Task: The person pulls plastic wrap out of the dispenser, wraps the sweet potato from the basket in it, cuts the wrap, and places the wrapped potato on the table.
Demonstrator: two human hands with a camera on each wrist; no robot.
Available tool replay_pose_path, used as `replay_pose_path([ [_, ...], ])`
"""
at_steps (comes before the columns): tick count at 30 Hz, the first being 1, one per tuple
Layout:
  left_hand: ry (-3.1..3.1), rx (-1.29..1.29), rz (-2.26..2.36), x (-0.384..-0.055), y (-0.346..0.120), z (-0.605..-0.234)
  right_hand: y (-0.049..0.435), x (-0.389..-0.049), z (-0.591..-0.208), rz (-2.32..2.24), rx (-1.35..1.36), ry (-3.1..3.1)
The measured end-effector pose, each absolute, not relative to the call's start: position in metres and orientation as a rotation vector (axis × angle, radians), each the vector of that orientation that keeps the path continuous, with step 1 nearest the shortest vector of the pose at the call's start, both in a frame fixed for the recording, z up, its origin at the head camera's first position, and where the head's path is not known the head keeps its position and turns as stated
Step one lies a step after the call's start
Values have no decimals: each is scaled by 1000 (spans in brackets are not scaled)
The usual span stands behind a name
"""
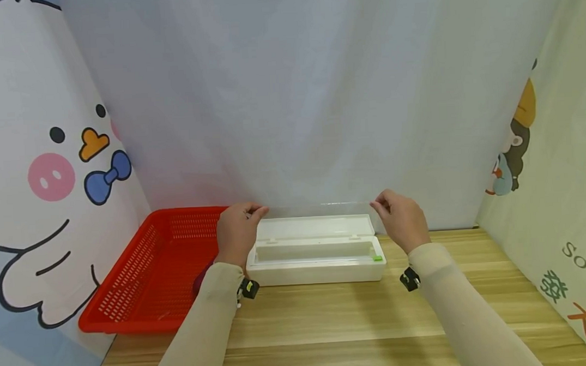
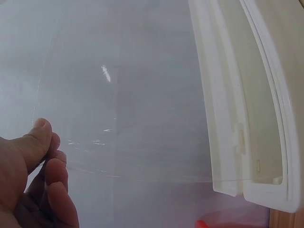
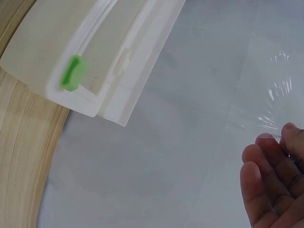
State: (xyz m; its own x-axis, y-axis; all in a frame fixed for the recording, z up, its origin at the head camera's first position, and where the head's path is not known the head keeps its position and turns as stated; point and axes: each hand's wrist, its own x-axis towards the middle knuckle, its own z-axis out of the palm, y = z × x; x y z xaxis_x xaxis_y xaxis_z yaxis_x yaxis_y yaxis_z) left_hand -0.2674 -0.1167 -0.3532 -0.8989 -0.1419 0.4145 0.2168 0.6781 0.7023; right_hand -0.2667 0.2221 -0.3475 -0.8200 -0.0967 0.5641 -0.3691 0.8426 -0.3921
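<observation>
A sheet of clear cling film (image 1: 343, 204) is drawn up taut between both hands, over the back of a white cling film dispenser (image 1: 316, 275). My left hand (image 1: 238, 234) pinches one corner between thumb and fingers. At the opposite corner, my right hand (image 1: 401, 219) has the film between thumb and forefinger. The dispenser's lid (image 1: 314, 227) stands open, tipped toward the curtain. A green slide cutter (image 3: 72, 73) sits at the right end of its front rail. In the left wrist view, the film's edge runs down to the dispenser's slot.
To the left, a red plastic basket (image 1: 132, 322) stands partly behind my left forearm. A purple thing (image 1: 199, 280) in it is mostly covered by that sleeve. Wooden tabletop (image 1: 328, 323) lies in front of the dispenser. A pale curtain (image 1: 318, 94) hangs close behind, with printed cloths at both sides.
</observation>
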Motion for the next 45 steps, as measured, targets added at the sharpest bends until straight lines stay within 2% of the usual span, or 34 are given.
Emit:
replay_pose_path([
  [45,-2316,-97,-1155,-263,-112,-338,222,-263,-330,702,290,-2368],
])
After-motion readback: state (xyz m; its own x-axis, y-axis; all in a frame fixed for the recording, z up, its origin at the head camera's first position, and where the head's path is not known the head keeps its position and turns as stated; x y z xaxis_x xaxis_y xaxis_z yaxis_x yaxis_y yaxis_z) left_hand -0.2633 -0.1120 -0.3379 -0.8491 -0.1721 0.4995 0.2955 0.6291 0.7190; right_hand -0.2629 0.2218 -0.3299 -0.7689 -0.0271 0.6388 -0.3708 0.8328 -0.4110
